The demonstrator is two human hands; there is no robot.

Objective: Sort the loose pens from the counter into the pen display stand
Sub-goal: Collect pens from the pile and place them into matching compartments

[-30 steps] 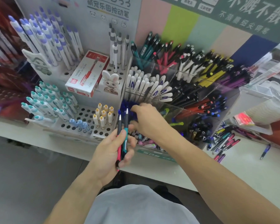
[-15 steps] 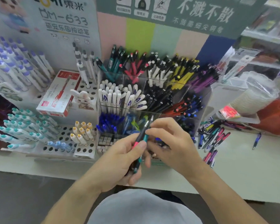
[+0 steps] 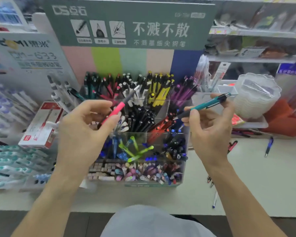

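Note:
My left hand (image 3: 85, 132) pinches a pink pen (image 3: 117, 109) with a grey tip, held slanted over the left side of the clear pen display stand (image 3: 167, 139). A teal pen (image 3: 204, 105) with a black grip lies nearly level in my right hand (image 3: 210, 129), above the stand's right side. The stand's compartments hold pens grouped by colour: teal, red, white, yellow and purple at the back, black, red and blue lower down. Loose pens (image 3: 231, 146) lie on the white counter (image 3: 263, 177) right of the stand, among them a blue pen (image 3: 268, 146).
A white perforated rack (image 3: 15, 161) with teal-capped pens and a red-and-white box (image 3: 41, 125) stands to the left. Clear plastic containers (image 3: 256, 96) and an orange object sit at the back right. Another pen (image 3: 214, 200) lies near the counter's front edge.
My right hand took the teal pen from my left hand's pair and moved right with it. The left hand keeps the pink pen. The view shifted right and up.

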